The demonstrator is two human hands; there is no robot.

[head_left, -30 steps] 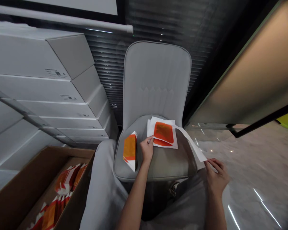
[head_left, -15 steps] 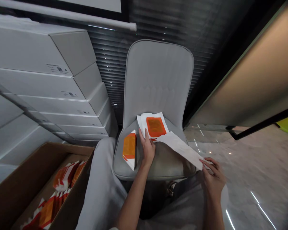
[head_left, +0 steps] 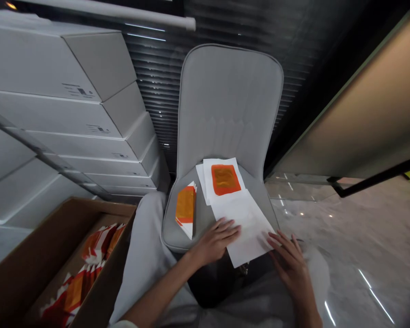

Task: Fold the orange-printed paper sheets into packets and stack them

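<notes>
Right grip (head_left: 289,255) unclear at sheet (head_left: 249,214), left grip (head_left: 218,240) palm-side hidden, carton (head_left: 51,246) cropped

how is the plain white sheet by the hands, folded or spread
Spread: the white sheet shows one broad face, left hand over it and right hand at its edge. Its underside is hidden.

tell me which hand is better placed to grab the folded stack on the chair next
Likely the left hand: it lies over the sheet, on the side nearer the folded stack. The right hand is at the sheet's right edge, farther off.
</notes>
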